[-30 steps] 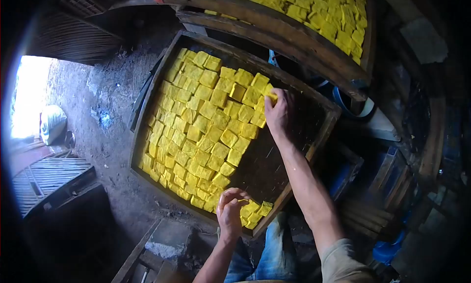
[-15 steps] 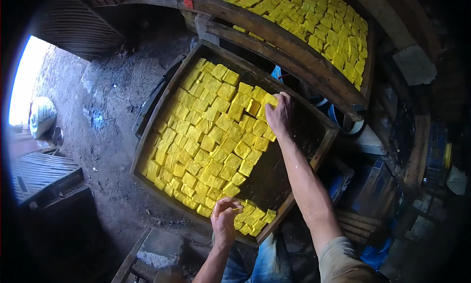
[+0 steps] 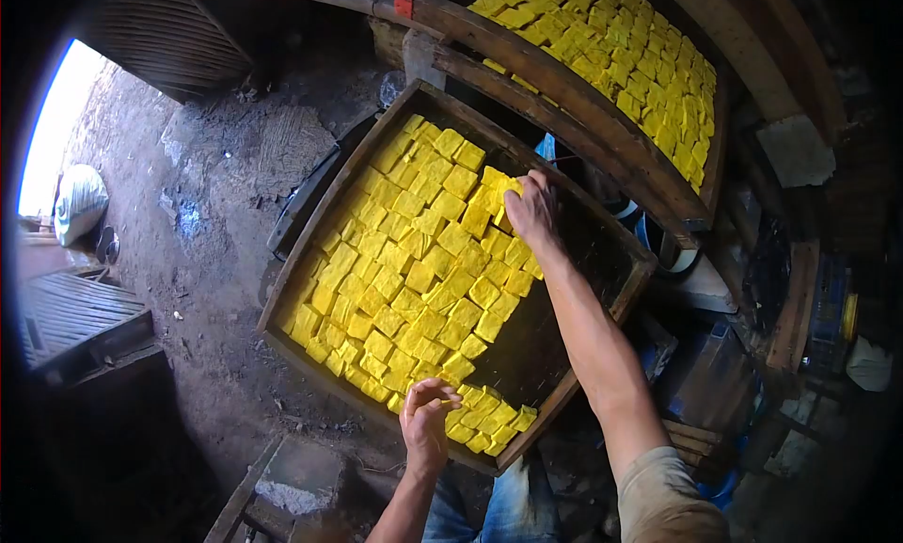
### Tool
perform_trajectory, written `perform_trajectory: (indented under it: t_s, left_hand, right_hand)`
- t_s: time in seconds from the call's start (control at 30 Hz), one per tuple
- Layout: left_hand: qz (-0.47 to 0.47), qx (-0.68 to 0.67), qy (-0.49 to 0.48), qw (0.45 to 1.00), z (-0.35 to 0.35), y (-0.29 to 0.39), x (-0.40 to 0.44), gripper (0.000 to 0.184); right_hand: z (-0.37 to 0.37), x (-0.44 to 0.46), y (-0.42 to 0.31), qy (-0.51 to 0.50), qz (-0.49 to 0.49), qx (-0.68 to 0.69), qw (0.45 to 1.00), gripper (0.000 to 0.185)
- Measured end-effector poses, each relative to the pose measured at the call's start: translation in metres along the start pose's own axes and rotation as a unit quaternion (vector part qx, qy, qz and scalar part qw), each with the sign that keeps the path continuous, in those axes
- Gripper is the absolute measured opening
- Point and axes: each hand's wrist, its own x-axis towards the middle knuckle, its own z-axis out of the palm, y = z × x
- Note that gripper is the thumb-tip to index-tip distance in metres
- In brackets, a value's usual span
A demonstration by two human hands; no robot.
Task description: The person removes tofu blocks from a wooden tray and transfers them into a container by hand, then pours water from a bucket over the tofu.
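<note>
A wooden tray (image 3: 301,261) holds rows of yellow blocks (image 3: 409,270), packed close on its left side, with a dark bare strip on the right. My right hand (image 3: 534,210) has its fingers pressed round a yellow block (image 3: 503,186) at the upper end of the rows. Near the tray's bottom edge, my left hand (image 3: 428,419) hovers over the blocks, fingers curled but apart, with nothing seen between them. Part of its palm side is hidden.
Above stands a second wooden tray (image 3: 555,58) full of yellow blocks. A slatted rack (image 3: 85,312) lies at lower left, near a white sack (image 3: 80,204). A concrete block (image 3: 299,475) sits below the tray. Round basins (image 3: 658,247) are at right.
The view has shifted, so the trays appear farther right. My right hand has drawn a block toward the upper rows and stays closed on it. My left hand has hardly changed.
</note>
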Motion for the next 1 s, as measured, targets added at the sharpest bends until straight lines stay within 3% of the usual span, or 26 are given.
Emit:
perform_trajectory:
  t_s: [0.1, 0.17, 0.23, 0.3, 0.33, 0.37, 0.4, 0.5, 0.57, 0.6, 0.77, 0.83, 0.9, 0.97, 1.0]
  left_hand:
    - [0.007, -0.014, -0.002, 1.000, -0.006, 0.004, 0.003, 0.031]
    - [0.009, -0.020, 0.005, 1.000, -0.013, 0.005, 0.004, 0.031]
    - [0.007, -0.026, 0.011, 1.000, -0.016, 0.006, 0.006, 0.031]
    - [0.002, -0.031, 0.018, 0.999, -0.017, 0.006, 0.007, 0.032]
    - [0.005, -0.034, 0.014, 0.999, -0.017, 0.005, 0.009, 0.031]
    - [0.009, -0.037, 0.010, 0.999, -0.016, 0.005, 0.012, 0.031]
    - [0.010, -0.037, 0.010, 0.999, -0.013, 0.005, 0.015, 0.031]
    - [0.017, -0.050, 0.006, 0.999, -0.007, 0.011, 0.029, 0.032]
    - [-0.002, -0.094, -0.012, 0.996, -0.007, 0.011, 0.048, 0.032]
    - [-0.027, -0.104, -0.033, 0.994, -0.013, 0.006, 0.060, 0.039]
    - [-0.068, -0.171, -0.077, 0.980, 0.037, 0.010, 0.119, 0.054]
    - [-0.069, -0.200, -0.109, 0.971, 0.065, 0.009, 0.135, 0.060]
    - [-0.077, -0.233, -0.124, 0.962, 0.088, 0.003, 0.146, 0.060]
    - [-0.108, -0.274, -0.121, 0.948, 0.108, -0.005, 0.148, 0.060]
    - [-0.133, -0.348, -0.146, 0.916, 0.111, -0.008, 0.149, 0.051]
  right_hand:
    - [-0.010, -0.005, 0.002, 0.013, -0.033, 0.033, 0.999, 0.039]
    - [-0.023, -0.002, 0.001, -0.015, 0.002, 0.248, 0.969, 0.037]
    - [-0.024, 0.014, -0.005, -0.012, 0.009, 0.282, 0.959, 0.038]
    - [-0.027, 0.023, -0.017, -0.093, 0.028, 0.376, 0.921, 0.030]
    - [-0.023, 0.034, -0.019, -0.092, -0.025, 0.258, 0.961, 0.048]
    - [-0.009, 0.046, -0.017, -0.092, -0.025, 0.258, 0.961, 0.048]
    - [0.017, 0.059, -0.004, -0.087, -0.085, 0.033, 0.992, 0.049]
    - [0.021, 0.047, -0.026, -0.123, -0.109, -0.164, 0.973, 0.048]
    - [0.013, 0.025, -0.046, -0.120, -0.046, -0.017, 0.992, 0.045]
    - [0.007, 0.016, -0.058, -0.130, -0.036, -0.070, 0.988, 0.042]
    - [0.004, 0.051, -0.021, -0.202, -0.091, 0.059, 0.973, 0.041]
    - [-0.022, 0.053, -0.019, -0.317, -0.005, 0.333, 0.888, 0.033]
    - [-0.056, 0.028, -0.026, -0.341, 0.020, 0.363, 0.867, 0.037]
    - [-0.080, -0.017, -0.033, -0.236, -0.256, 0.277, 0.896, 0.046]
    - [-0.103, -0.040, -0.040, -0.281, -0.204, 0.285, 0.893, 0.051]
